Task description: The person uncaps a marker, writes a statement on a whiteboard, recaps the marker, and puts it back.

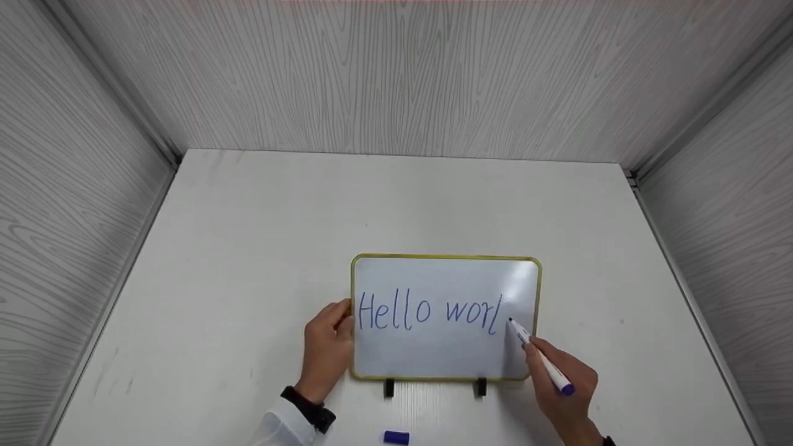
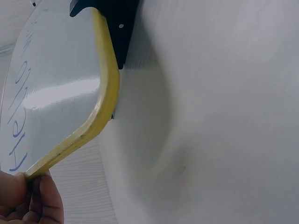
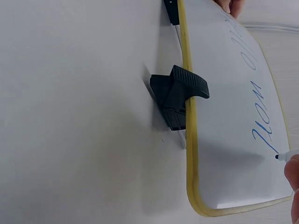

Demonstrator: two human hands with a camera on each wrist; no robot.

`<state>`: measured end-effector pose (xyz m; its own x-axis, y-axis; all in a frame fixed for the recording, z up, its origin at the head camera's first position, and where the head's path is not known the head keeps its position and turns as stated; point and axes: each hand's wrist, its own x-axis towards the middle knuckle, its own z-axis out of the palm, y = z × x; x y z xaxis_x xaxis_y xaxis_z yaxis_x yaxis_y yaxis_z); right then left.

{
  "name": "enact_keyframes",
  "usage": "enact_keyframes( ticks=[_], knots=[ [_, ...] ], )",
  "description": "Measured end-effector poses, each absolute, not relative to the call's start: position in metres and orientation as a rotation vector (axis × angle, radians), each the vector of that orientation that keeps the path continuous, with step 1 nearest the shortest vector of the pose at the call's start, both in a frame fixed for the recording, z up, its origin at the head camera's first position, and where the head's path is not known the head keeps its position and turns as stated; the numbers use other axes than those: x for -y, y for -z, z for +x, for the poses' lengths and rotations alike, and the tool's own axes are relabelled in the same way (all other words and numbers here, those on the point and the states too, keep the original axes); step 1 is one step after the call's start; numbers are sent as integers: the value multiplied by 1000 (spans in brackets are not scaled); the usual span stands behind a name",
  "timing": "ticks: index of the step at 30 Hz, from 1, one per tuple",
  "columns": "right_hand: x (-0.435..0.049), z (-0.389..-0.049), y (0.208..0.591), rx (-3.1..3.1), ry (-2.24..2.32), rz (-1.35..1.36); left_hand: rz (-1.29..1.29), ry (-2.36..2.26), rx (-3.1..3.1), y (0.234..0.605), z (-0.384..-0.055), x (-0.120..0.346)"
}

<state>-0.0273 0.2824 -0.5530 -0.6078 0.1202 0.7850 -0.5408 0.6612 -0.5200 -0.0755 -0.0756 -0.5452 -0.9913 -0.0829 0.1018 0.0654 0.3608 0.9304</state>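
r hand [image 1: 576, 371] pinches marker [image 1: 548, 366], axis diag, tip up-left; l hand [image 1: 328, 350] grips whiteboard [image 1: 427, 356].

Booth [image 1: 725, 186]: white table [image 1: 396, 204], 3 wood-grain walls [image 1: 396, 74].

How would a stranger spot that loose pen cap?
Find the white table, then the yellow-framed whiteboard on it. Just below its two black feet, at the head view's bottom edge, lies the cap. It is purple, unlike those feet, and apart from the marker in the right hand.
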Motion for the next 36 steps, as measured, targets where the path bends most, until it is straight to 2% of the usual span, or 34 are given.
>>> enact_keyframes(
  ticks=[20, 36],
  knots=[
    [-281, -35, 558, 2019, -1052, 408, -14, 1722, 2482, 547, -76, 77],
    [-287, -24, 560, 2070, -1016, 413, -47, 1668, 2476, 546, -75, 76]
  ],
)
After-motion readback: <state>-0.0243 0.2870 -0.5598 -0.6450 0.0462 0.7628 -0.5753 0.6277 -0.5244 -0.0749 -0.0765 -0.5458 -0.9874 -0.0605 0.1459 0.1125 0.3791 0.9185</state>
